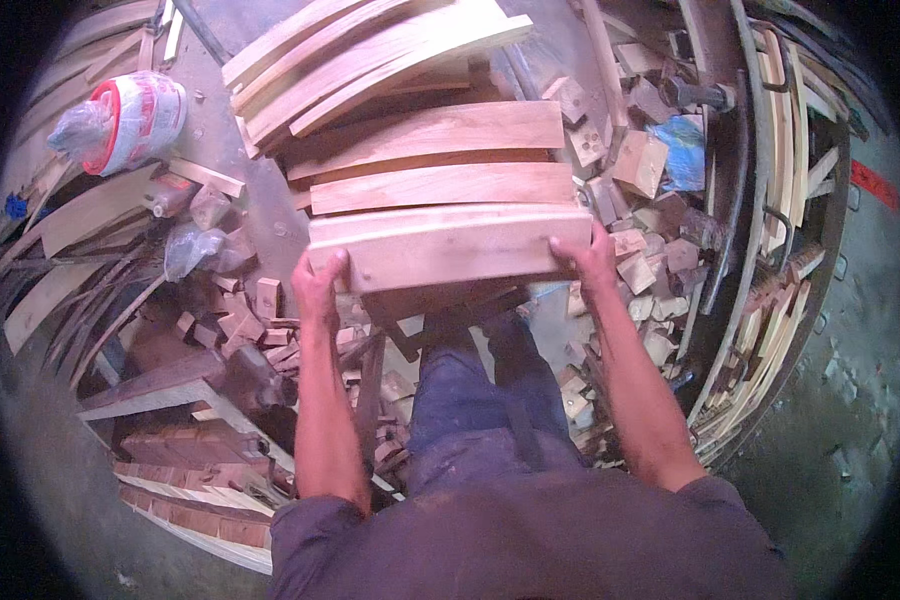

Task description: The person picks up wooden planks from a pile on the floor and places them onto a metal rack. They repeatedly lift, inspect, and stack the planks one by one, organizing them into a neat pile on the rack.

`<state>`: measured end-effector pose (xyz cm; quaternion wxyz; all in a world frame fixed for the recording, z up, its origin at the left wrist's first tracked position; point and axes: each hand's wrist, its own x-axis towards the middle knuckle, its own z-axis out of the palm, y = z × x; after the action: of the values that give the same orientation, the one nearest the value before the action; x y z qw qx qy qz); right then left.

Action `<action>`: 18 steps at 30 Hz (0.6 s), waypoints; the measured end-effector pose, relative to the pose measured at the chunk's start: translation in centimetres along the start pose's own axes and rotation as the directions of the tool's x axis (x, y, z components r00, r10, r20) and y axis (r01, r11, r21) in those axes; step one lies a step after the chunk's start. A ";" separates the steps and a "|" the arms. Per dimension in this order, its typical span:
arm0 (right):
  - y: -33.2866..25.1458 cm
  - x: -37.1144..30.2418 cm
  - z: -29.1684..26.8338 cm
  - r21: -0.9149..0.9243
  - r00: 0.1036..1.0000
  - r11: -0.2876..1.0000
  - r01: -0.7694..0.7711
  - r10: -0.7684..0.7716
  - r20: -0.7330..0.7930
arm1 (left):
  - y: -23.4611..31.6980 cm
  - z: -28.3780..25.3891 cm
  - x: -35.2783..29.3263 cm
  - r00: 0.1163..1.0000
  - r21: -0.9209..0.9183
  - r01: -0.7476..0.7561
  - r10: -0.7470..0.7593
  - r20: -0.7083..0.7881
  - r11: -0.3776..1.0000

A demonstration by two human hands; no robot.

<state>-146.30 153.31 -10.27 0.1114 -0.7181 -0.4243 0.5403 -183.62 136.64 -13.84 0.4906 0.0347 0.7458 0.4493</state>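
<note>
A pale curved wooden board spans between my two hands in front of my body. My left hand grips its left end, thumb on the near face. At the right end, my right hand is closed round it the same way. Just beyond lie more curved boards, side by side in a row. Farther off, a second group of curved boards is heaped at a slant. The fingers behind the held board are hidden, and so is whether it rests on anything underneath.
Offcut wood blocks lie scattered at right, with a blue plastic bag among them. A metal rack holding long strips stands farther right. At left are a white and red bucket, more blocks and a low frame.
</note>
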 end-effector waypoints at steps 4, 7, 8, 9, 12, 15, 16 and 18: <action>-0.2 6.2 0.6 -0.105 0.979 0.974 0.201 -0.198 0.038 | 1.0 1.2 6.4 0.991 0.294 -0.129 0.114 0.070 0.947; -1.5 9.9 0.6 -0.036 0.980 0.994 0.102 -0.094 0.174 | 4.0 2.5 8.0 0.984 0.262 0.054 -0.096 0.150 0.963; -1.7 10.1 0.8 0.024 0.973 0.996 0.085 -0.088 0.215 | 4.6 2.6 8.3 0.972 0.273 0.132 -0.179 0.155 0.953; -1.5 9.6 0.8 0.043 0.981 0.997 0.060 -0.067 0.182 | 4.1 2.7 8.3 0.977 0.253 0.108 -0.149 0.150 0.961; -1.4 9.1 1.4 0.073 0.995 0.996 0.056 -0.061 0.076 | 2.9 2.7 8.7 0.991 0.194 0.025 -0.051 0.127 0.981; 0.9 9.4 1.3 0.007 0.993 0.994 0.113 -0.113 -0.022 | 2.0 2.8 8.5 0.995 0.154 0.008 -0.023 0.093 0.988; 1.3 8.3 0.9 -0.036 0.993 0.993 0.114 -0.115 -0.036 | 2.2 2.7 7.0 0.997 0.140 0.033 -0.044 0.071 0.990; -1.2 3.0 0.1 0.000 0.993 0.993 0.115 -0.115 0.014 | 0.2 1.7 3.9 0.997 0.105 0.047 -0.052 0.051 0.993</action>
<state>-146.80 156.26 -11.59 0.1389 -0.6887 -0.4660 0.5378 -184.39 139.72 -16.61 0.5189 0.0536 0.7553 0.3967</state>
